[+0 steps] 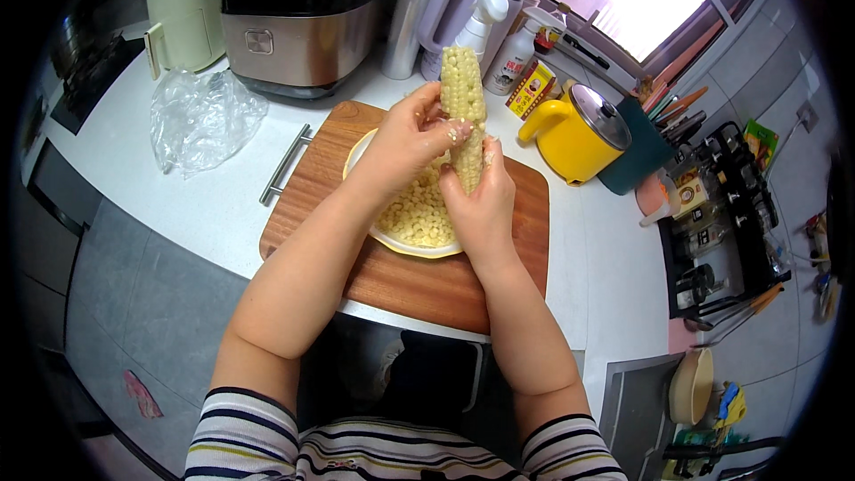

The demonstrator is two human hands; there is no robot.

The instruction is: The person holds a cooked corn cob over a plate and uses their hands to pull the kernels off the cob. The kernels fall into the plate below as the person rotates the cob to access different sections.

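I hold a pale yellow corn cob (461,85) nearly upright, its upper end tilted away from me. My right hand (482,200) is closed round its lower part. My left hand (410,138) grips the cob's left side about midway, the thumb pressed across the front and small bits stuck to the fingers. Beneath both hands, a white plate with a yellow edge (424,253) holds a heap of loose corn kernels (415,214). My hands and the cob cover part of the plate, which rests on a wooden cutting board (396,292).
Left of the board lies a crumpled clear plastic bag (200,120). Behind stand a rice cooker (298,31), a light green appliance (189,13) and a white spray bottle (481,22). A yellow electric pot (574,138) is at the right, with a sink (634,401) nearer me.
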